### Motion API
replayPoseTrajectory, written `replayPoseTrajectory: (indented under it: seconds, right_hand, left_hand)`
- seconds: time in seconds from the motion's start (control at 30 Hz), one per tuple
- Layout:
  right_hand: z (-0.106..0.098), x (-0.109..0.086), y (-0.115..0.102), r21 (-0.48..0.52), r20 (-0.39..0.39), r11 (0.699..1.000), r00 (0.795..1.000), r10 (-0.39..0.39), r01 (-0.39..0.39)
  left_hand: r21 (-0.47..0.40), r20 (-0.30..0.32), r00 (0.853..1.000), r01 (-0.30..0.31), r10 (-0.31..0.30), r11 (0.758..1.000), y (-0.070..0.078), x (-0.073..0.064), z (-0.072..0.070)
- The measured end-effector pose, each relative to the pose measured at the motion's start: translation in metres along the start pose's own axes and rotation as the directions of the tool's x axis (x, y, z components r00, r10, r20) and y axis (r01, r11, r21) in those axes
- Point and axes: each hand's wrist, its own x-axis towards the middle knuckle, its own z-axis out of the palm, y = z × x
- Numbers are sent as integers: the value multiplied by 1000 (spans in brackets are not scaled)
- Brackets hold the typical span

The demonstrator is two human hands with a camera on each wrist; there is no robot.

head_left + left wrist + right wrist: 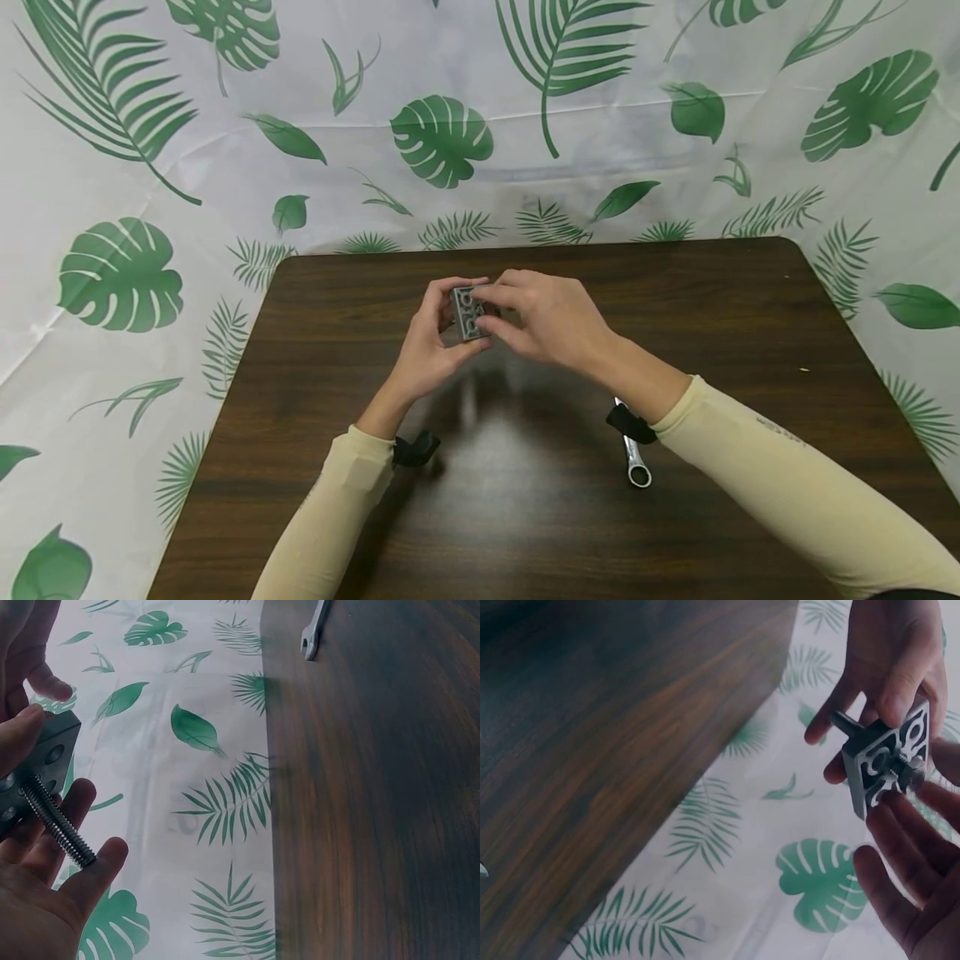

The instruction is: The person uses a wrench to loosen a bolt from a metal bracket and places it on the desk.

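A square grey metal block [464,317] with holes and recesses in its face is held up over the table by my left hand [429,343], thumb along one edge and fingers along the opposite one. Through the block runs a threaded bolt [58,823]; its long shank sticks out on the side toward the left palm, close to the fingers. On the recessed face, the bolt's head end [910,777] stands out. My right hand [557,321] has thumb and fingertips around that end, pinching it, while its other fingers spread beside the block.
On the dark wooden table [337,375] a steel combination wrench [634,458] lies under the right wrist, partly hidden by it. A white cloth [337,175] with green leaf prints hangs behind the table and shows along its sides.
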Motion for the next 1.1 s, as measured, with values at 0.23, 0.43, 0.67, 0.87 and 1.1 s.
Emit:
replayPoseTrajectory:
  seconds: [0.23, 0.43, 0.67, 0.87, 1.1]
  right_hand:
    - [-2, 3, -3, -42, 17, 994, 994, 104, -104]
    - [-3, 2, 1, -23, 14, 1000, 1000, -9, 9]
    - [-1, 0, 2, 9, -7, 999, 999, -47, 48]
    - [-2, 1, -1, -34, 4, 994, 995, 101, -101]
    - [-3, 2, -2, -55, 16, 997, 998, 53, -52]
  left_hand:
    - [0, 0, 1000, 2, -2, 1000, 1, 2, 1]
    - [-6, 4, 1000, 6, -6, 1000, 0, 2, 1]
    - [-9, 5, 1000, 3, -3, 1000, -1, 1, 1]
    - [-7, 5, 1000, -10, 10, 1000, -1, 2, 1]
    - [1, 11, 1000, -20, 20, 1000, 1, 3, 1]
